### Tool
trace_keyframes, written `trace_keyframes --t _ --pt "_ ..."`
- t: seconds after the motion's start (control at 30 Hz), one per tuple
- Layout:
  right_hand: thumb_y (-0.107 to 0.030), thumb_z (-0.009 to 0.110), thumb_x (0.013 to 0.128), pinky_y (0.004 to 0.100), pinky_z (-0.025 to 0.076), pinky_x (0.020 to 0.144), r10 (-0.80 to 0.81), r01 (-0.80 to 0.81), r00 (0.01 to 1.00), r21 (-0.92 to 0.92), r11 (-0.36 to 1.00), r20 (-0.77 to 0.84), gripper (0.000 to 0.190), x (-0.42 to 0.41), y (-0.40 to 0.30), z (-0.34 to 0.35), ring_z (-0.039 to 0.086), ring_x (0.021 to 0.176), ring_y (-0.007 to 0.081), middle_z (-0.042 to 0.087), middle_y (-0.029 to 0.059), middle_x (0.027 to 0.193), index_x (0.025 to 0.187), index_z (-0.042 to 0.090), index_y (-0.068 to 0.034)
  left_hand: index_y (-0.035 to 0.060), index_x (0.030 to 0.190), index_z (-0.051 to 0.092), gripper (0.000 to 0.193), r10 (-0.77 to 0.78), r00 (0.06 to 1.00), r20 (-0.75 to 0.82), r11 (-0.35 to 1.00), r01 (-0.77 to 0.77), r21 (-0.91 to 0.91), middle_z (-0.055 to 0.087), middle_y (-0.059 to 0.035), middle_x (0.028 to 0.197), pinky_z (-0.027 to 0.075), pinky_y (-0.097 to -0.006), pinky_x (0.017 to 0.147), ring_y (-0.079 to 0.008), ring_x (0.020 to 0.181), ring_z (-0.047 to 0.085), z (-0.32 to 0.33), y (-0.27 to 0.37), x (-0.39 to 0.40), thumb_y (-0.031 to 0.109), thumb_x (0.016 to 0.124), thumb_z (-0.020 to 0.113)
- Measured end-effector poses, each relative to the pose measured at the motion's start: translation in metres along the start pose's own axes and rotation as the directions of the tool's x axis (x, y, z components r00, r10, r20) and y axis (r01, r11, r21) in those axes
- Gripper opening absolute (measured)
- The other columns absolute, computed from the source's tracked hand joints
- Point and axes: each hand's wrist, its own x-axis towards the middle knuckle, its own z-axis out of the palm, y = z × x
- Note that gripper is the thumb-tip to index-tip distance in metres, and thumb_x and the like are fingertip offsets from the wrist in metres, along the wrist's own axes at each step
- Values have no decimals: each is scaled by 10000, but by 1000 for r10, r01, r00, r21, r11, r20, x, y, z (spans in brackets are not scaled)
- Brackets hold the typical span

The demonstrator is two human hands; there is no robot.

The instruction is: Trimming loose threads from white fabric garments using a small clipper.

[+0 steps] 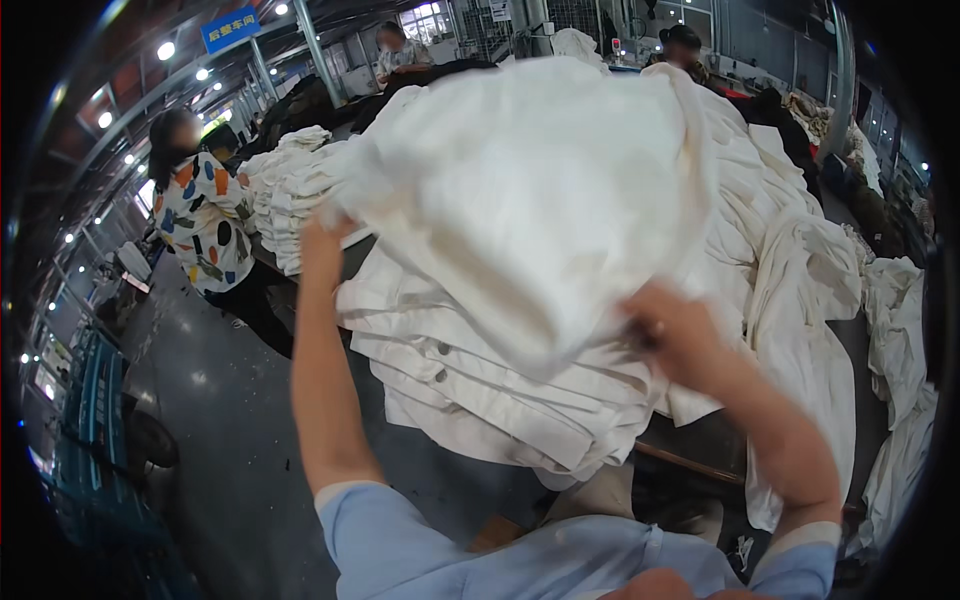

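A white cloth garment [555,172] billows in front of me, blurred and partly lifted over a stack. My left hand [328,223] grips its left edge, arm stretched out. At its near right edge, my right hand [675,334] has curled fingers on the cloth; a dark spot by those fingers is too blurred to name. Below hangs the front of a stack of folded white garments [495,397], with layered edges and dark round buttons. Its top is hidden under the spread cloth.
More white garments [795,277] drape over the table's right side. At left stands a person in a patterned top [206,217], beside another folded white stack [289,195]. A blue cart [94,420] is at far left. Two people sit farther back.
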Motion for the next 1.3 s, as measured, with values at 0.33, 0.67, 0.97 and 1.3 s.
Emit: trace_keyframes --t 0.33,0.67,0.97,1.3 --pt "53 576 644 277 455 540 317 -321 947 90 943 62 308 -126 14 -19 557 607 211 530 78 741 914 574 -96 -2 956 583 266 -279 942 -186 910 198 -363 589 -63 798 436 -264 710 -157 755 555 -9 7 -59 -61 706 516" --pt "12 522 732 232 403 600 722 -821 375 154 549 -581 144 -343 42 -130 519 639 135 547 70 738 866 565 -17 -4 780 555 91 690 721 -57 376 -425 -823 578 -153 799 465 -330 599 -247 679 565 -1 284 -198 68 724 569" --pt "-86 530 758 183 289 445 790 -742 -16 537 401 -612 126 -417 52 -122 382 507 23 480 -36 650 857 568 -17 13 1071 495 487 854 420 307 407 -172 -897 459 -182 1107 367 -400 866 -347 1024 435 156 432 -338 232 671 664" --pt "-85 545 754 184 330 495 805 -787 51 473 397 -591 138 -409 68 -127 406 548 30 480 -27 671 864 558 -3 33 1166 418 602 869 412 274 437 -376 -817 339 -195 1234 271 -456 951 -391 1144 308 200 438 -353 182 604 575"
